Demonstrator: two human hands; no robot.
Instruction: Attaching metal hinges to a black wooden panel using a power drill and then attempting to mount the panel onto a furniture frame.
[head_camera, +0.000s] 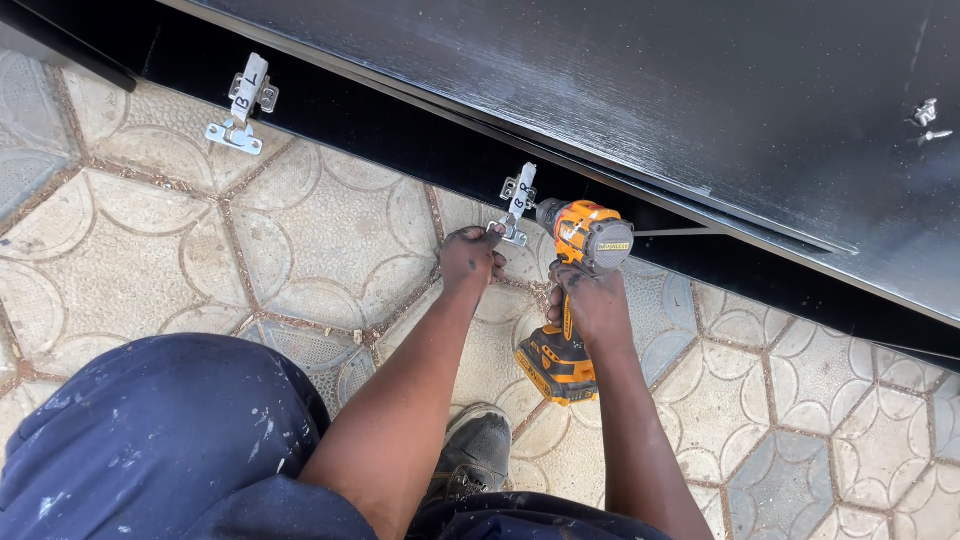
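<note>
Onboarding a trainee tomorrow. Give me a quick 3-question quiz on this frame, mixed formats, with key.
1. True or false: the right hand grips the orange cordless drill.
2. Which does the left hand touch? A) the far hinge B) the near hinge by the drill's nose C) the grey shoe
3. Fill in: both metal hinges sit along the edge of a ____ panel.

Key: 1 true; 2 B; 3 black
</note>
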